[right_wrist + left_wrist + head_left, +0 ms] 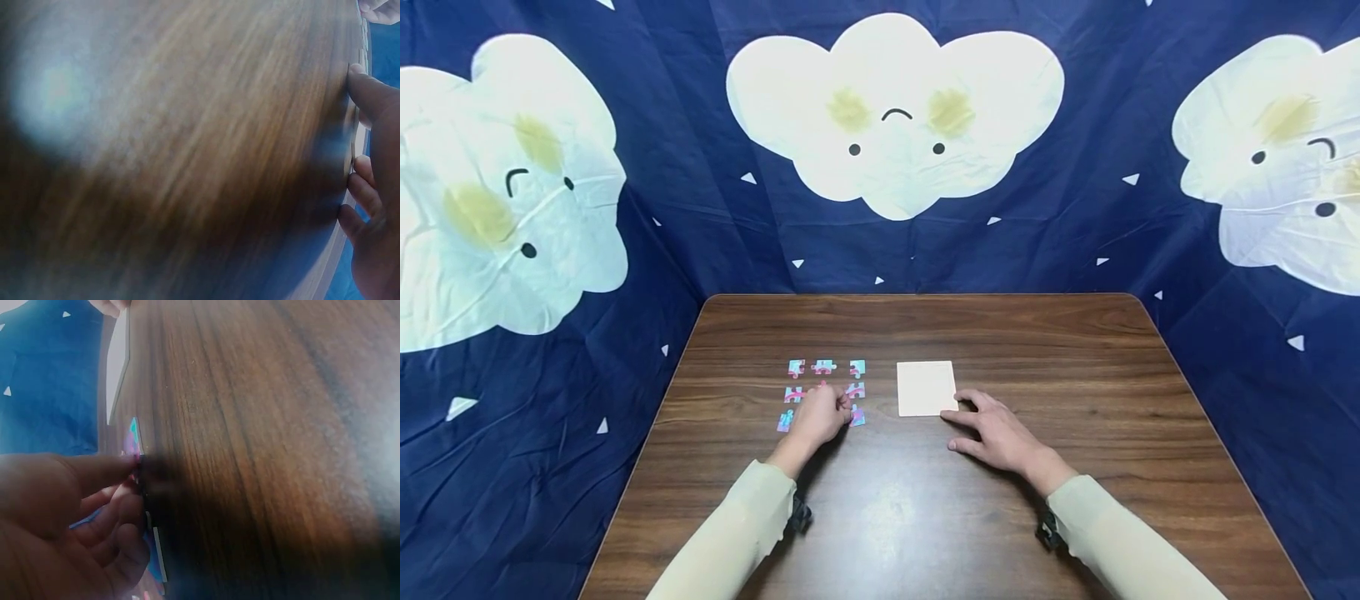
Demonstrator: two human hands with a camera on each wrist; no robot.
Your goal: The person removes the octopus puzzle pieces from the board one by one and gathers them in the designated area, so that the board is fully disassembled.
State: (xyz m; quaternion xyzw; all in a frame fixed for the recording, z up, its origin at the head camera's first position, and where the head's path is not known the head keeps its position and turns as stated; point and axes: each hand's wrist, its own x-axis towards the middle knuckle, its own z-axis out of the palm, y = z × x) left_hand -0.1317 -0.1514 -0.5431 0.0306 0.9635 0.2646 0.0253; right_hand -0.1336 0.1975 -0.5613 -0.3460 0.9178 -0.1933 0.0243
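Several blue and pink jigsaw puzzle pieces (824, 367) lie apart in rows on the left of the table in the head view. My left hand (820, 414) is over the lower rows, hiding part of them. Its thumb and fingertips pinch the edge of the lower-right puzzle piece (859, 417), pink and teal in the left wrist view. To the right lies a blank, cream square board (926, 389). My right hand (1000, 433) rests on the table, fingers spread and relaxed, two fingertips touching the board's lower right edge and corner.
The wood-grain table (1075, 350) carries the pieces and the board. A dark blue curtain (865, 250) with white cloud faces encloses its back and sides. Light glares off the table between the forearms.
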